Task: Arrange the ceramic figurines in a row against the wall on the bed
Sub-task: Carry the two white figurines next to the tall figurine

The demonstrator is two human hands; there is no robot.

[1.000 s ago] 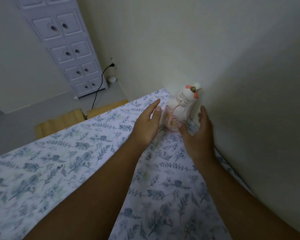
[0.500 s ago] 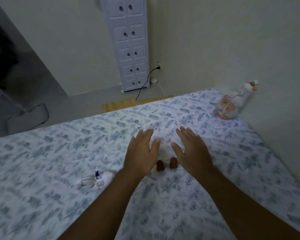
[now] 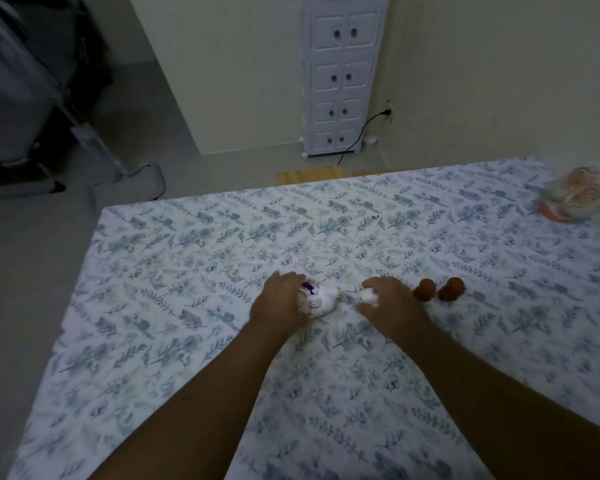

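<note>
My left hand (image 3: 279,301) is closed around a white figurine with a purple bow (image 3: 321,299) lying in the middle of the bed (image 3: 187,258). My right hand (image 3: 390,301) curls over a small white figurine (image 3: 368,295) just to its right. Two small brown figurines (image 3: 439,289) stand side by side on the sheet, right of my right hand. A larger white and pink figurine (image 3: 568,195) stands blurred at the far right, by the wall.
A tall white drawer cabinet (image 3: 343,74) stands against the far wall with a black cable (image 3: 357,140) plugged in beside it. Dark furniture and a metal stand (image 3: 94,150) occupy the floor at left. The bed's left edge drops to the grey floor.
My hands left the pink figurine by the wall and moved left to the bed's middle. They have closed onto the two white figurines. The view swung left.
</note>
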